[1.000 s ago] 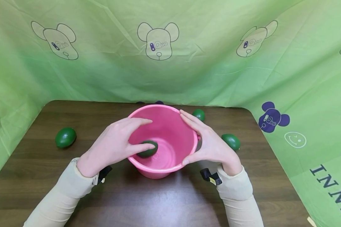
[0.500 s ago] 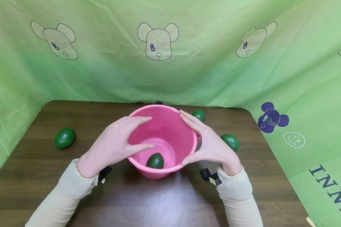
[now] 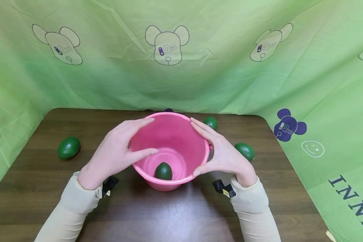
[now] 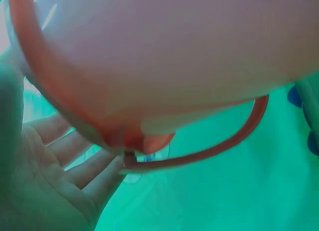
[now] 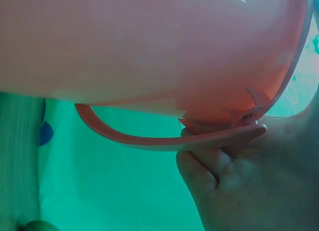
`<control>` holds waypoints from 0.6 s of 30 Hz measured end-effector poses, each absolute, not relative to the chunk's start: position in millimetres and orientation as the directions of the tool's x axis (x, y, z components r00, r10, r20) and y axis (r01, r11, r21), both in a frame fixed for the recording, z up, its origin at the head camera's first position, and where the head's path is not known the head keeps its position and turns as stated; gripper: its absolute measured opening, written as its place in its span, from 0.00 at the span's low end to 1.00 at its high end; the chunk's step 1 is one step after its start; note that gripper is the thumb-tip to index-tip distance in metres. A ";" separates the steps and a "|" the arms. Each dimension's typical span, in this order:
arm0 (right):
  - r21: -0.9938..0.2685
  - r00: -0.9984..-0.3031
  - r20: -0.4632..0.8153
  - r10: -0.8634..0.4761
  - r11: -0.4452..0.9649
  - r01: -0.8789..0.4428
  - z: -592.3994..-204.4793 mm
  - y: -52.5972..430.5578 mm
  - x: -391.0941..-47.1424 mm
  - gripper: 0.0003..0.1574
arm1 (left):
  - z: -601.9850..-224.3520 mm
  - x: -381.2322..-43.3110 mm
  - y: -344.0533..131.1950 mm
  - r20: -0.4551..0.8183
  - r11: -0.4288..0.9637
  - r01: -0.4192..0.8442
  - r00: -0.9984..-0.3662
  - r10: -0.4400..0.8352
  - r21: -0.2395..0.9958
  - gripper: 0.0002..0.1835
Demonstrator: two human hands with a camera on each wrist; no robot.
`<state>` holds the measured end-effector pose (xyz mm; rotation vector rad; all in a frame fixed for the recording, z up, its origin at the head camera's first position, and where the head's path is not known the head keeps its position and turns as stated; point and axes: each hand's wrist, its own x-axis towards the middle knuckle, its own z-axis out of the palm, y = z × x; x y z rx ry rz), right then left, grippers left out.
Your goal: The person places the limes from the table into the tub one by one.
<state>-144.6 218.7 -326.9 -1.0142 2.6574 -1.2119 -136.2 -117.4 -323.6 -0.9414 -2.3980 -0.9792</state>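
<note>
A pink bucket (image 3: 169, 134) stands mouth-up in the middle of the wooden table, its handle hanging low in both wrist views. One dark green avocado (image 3: 163, 171) lies on its floor, toward the near wall. My right hand (image 3: 219, 151) grips the bucket's right rim, thumb at the near side and fingers at the far side; in the right wrist view its fingers curl by the handle's joint. At the left rim is my left hand (image 3: 116, 148), thumb and fingers spread; the left wrist view shows straight fingers (image 4: 92, 168) beside the handle's joint.
Another avocado (image 3: 69, 148) lies on the table (image 3: 181, 218) at the left. Two more green ones, the far avocado (image 3: 210, 123) and the right avocado (image 3: 245, 151), lie beyond my right hand. A green printed cloth (image 3: 169, 84) hangs behind.
The avocado in the bucket has left my left thumb and rolled toward the near wall. My left hand has since shifted slightly left. The right hand keeps its hold.
</note>
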 end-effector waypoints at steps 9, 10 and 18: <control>-0.688 -0.784 0.213 -0.583 0.480 -0.544 -326.2 218.4 -144.1 0.82 | -324.9 -139.2 -126.2 0.580 0.541 0.693 -0.710 0.399 0.476 0.42; -0.689 -0.786 0.211 -0.582 0.482 -0.542 -326.3 218.4 -144.0 0.82 | -325.4 -139.6 -127.1 0.579 0.546 0.690 -0.713 0.396 0.476 0.43; -0.700 -0.793 0.204 -0.575 0.480 -0.529 -326.3 218.1 -144.1 0.83 | -326.4 -141.6 -137.5 0.571 0.584 0.656 -0.737 0.362 0.477 0.43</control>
